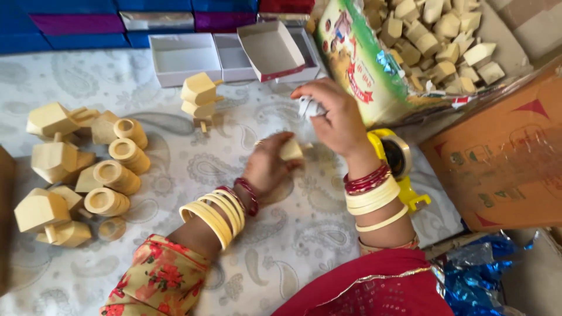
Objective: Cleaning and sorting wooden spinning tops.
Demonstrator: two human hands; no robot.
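both hands, left hand [266,167] and right hand [333,117], fingers curled.

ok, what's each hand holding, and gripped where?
Left hand: a small wooden piece, gripped at one end. Right hand: something white, pinched in its fingertips; which part cannot be told.

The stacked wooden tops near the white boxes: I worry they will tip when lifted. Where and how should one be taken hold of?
Take the upper wooden top by its broad faceted body, fingers on two opposite flat sides, coming from above. Its thin peg sticks out to the right and gives little grip, and the lower top under it is probably a wobbly base, so lift straight up. The side toward the white boxes is more crowded.
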